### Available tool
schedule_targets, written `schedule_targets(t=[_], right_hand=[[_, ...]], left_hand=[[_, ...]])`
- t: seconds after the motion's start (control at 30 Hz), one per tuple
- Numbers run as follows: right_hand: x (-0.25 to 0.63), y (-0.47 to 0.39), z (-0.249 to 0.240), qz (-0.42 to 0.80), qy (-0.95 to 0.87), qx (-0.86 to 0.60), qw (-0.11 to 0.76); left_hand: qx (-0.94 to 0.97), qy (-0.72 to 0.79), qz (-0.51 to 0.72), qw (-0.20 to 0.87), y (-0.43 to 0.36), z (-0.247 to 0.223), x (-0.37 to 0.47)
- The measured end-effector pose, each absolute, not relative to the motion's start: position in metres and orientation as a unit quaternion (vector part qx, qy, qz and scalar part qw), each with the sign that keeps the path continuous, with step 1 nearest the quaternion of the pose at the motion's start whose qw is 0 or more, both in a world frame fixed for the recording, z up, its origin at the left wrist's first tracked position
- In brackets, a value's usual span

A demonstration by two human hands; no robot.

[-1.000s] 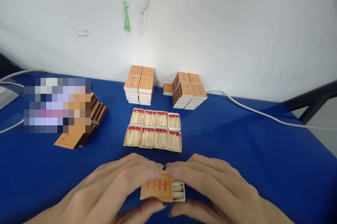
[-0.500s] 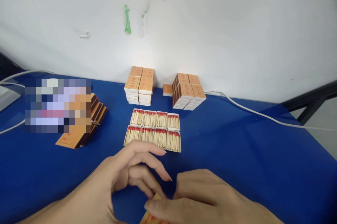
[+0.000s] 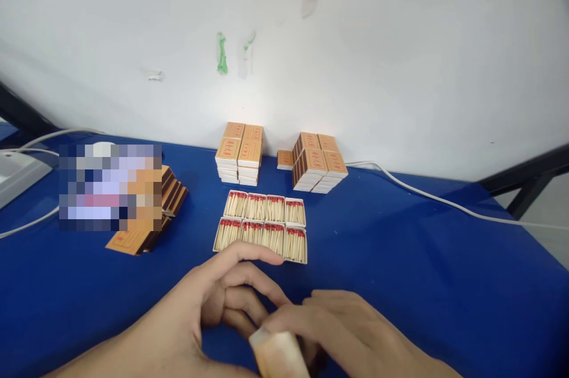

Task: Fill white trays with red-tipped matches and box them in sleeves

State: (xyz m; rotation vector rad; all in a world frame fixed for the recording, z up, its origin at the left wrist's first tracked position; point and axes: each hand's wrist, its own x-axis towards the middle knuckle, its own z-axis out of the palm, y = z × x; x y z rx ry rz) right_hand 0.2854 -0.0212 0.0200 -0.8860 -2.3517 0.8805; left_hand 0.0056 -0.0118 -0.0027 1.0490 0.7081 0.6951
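At the bottom centre a matchbox (image 3: 281, 355), blurred by motion, is tilted with a pale end showing. My right hand (image 3: 351, 324) is closed round it, thumb along the far end and the other fingers mostly hidden below. My left hand (image 3: 231, 307) curves round its left side, with the thumb low against the box and the bent fingertips meeting the right hand; their exact contact is partly hidden. Just beyond my left fingers lie several open matchbox trays (image 3: 284, 227) in two rows, filled with red-headed matches (image 3: 274, 209).
Two blocks of stacked matchboxes, a left stack (image 3: 239, 153) and a right stack (image 3: 319, 162), stand by the white wall (image 3: 377, 58). A single matchbox (image 3: 285, 159) lies between them. Orange matchbox sleeves (image 3: 133, 236) are piled at left beside a pixelated patch. White cables (image 3: 427, 197) cross the blue table (image 3: 400, 259).
The matchbox has turned from showing its printed face to a tilted, pale-ended view. My right thumb has shifted up and right, nearer my left fingertips. The camera view has tilted slightly upward.
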Motion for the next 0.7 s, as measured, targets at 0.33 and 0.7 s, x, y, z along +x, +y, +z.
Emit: schedule_targets(t=[0.33,0.7], right_hand=[[0.275,-0.017,0.033,0.116,-0.885,-0.344,0.291],[0.274,-0.008,0.036,0.107,-0.917,-0.294,0.247]], left_hand=[[0.47,0.367,0.277,0.754,-0.017,0.01,0.008],[0.408,0.356,0.258,0.8,-0.014,0.016,0.007]])
